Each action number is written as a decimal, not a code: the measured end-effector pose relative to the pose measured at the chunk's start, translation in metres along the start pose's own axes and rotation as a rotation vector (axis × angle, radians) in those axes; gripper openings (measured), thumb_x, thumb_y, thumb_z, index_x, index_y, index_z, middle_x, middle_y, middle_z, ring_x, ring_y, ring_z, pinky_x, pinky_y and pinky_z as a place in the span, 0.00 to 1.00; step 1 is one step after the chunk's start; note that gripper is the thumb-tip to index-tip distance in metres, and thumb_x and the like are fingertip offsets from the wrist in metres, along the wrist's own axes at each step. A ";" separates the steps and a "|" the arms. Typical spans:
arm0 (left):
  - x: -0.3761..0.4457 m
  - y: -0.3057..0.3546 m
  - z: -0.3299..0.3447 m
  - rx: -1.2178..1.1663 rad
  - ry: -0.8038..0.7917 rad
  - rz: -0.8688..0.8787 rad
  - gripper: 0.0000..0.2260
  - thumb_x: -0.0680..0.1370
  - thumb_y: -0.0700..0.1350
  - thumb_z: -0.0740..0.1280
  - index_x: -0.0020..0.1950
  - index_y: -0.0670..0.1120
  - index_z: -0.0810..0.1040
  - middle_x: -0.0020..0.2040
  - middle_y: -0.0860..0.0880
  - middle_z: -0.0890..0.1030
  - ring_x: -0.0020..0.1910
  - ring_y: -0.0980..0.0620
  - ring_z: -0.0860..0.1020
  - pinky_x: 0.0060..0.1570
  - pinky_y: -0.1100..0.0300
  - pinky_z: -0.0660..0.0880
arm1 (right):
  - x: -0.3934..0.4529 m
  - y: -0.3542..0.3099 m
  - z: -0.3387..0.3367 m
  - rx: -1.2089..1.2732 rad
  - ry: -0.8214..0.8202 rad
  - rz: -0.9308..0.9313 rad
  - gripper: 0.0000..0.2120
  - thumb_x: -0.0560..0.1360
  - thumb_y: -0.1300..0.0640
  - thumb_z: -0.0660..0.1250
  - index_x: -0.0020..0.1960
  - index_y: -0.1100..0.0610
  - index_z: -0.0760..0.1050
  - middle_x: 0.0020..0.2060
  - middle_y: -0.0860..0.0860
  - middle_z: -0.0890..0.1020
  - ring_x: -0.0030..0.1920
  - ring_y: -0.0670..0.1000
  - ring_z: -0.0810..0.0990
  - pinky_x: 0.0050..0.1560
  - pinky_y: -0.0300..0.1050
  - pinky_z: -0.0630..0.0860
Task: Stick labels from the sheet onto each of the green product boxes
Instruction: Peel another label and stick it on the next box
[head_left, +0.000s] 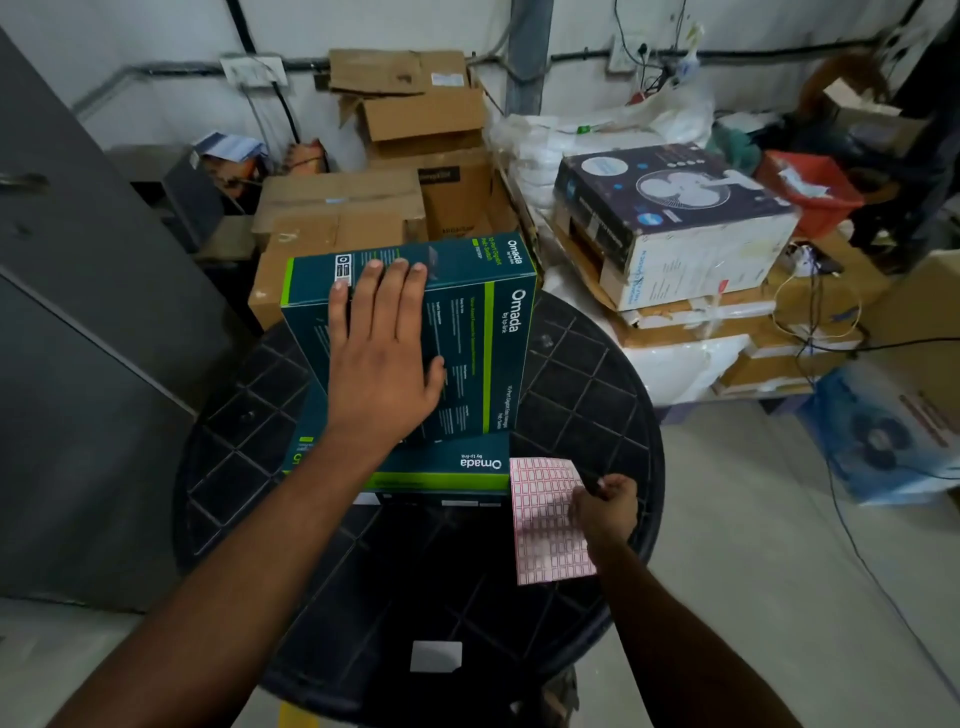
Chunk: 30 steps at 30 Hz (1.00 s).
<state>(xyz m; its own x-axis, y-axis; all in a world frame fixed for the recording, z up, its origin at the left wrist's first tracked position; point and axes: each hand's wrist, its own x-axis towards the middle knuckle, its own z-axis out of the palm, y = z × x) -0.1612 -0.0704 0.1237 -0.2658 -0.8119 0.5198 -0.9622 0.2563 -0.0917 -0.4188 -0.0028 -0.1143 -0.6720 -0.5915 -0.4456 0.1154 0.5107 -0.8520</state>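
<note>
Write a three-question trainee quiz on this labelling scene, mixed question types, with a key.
1. True or false: the left hand lies flat on the top green box.
2. The label sheet lies: A) on a green box, B) on the black round table, right of the boxes, C) on the floor.
3. Fill in: the right hand is pinched at the ____ sheet.

Key: 1 true; 2 B; 3 label.
</note>
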 end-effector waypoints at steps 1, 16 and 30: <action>0.000 0.001 0.000 -0.003 0.004 -0.004 0.42 0.73 0.56 0.68 0.81 0.42 0.54 0.78 0.42 0.61 0.79 0.40 0.56 0.78 0.39 0.47 | 0.003 0.002 0.000 -0.026 -0.015 -0.020 0.16 0.75 0.69 0.71 0.59 0.58 0.71 0.50 0.53 0.79 0.40 0.46 0.77 0.33 0.38 0.73; 0.016 -0.028 -0.012 -0.280 0.083 -0.020 0.26 0.73 0.48 0.68 0.72 0.50 0.73 0.70 0.51 0.76 0.67 0.47 0.73 0.59 0.50 0.63 | -0.080 -0.114 -0.001 0.262 -0.598 -0.381 0.05 0.80 0.62 0.65 0.49 0.63 0.79 0.39 0.51 0.81 0.40 0.50 0.78 0.43 0.44 0.77; 0.046 -0.079 -0.020 -0.710 0.036 -0.100 0.17 0.66 0.51 0.82 0.52 0.52 0.87 0.52 0.55 0.86 0.53 0.58 0.82 0.59 0.57 0.77 | -0.152 -0.300 0.069 -0.323 -0.587 -1.398 0.25 0.69 0.61 0.78 0.61 0.52 0.72 0.61 0.47 0.76 0.54 0.40 0.82 0.56 0.43 0.80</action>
<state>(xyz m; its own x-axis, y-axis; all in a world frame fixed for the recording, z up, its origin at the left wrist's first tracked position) -0.0962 -0.1172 0.1718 -0.1644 -0.8346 0.5257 -0.7084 0.4708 0.5258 -0.3013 -0.1094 0.1904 0.2744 -0.8091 0.5196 -0.5467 -0.5758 -0.6079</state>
